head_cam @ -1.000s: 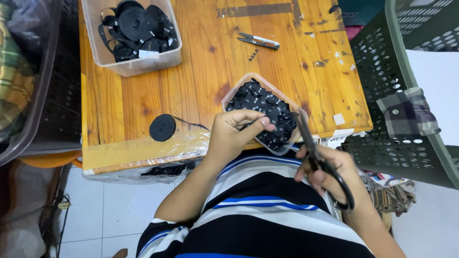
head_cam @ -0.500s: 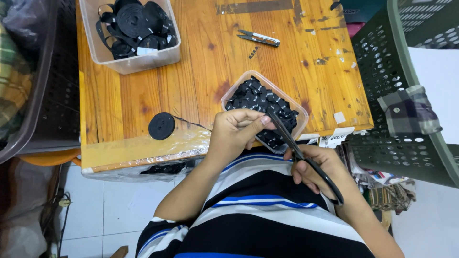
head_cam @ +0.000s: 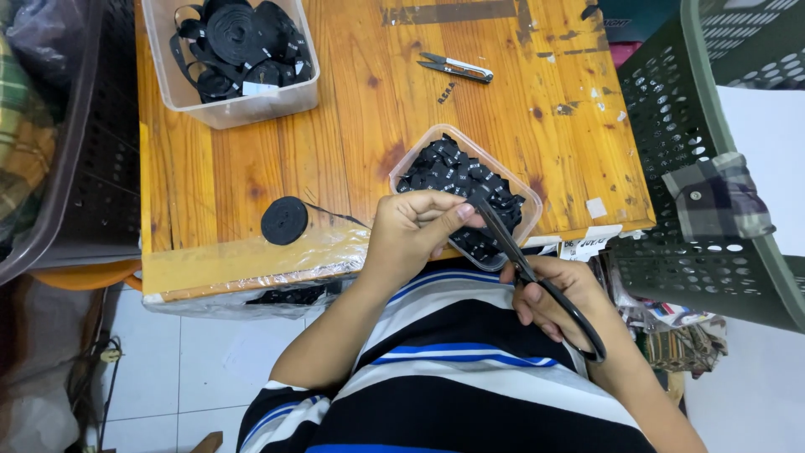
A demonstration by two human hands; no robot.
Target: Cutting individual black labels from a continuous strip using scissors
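Observation:
My left hand (head_cam: 415, 228) pinches the end of a thin black ribbon at the near rim of a small clear tub (head_cam: 436, 148) filled with cut black label pieces. The ribbon runs left to a black roll (head_cam: 284, 220) lying flat on the wooden table (head_cam: 352, 101). My right hand (head_cam: 560, 295) grips black scissors (head_cam: 513, 252) by the handles. Their blades point up and left, with the tips right at my left fingertips over the tub.
A bigger clear box (head_cam: 236, 105) of black ribbon rolls stands at the table's far left. Small metal thread snips (head_cam: 457, 68) lie at the far middle. A green perforated basket (head_cam: 713, 151) with checked cloth stands to the right, a dark crate (head_cam: 92, 168) to the left.
My right hand has swung the scissors up and leftward, from beside the tub to my left fingertips. The left hand has stayed at the tub's rim.

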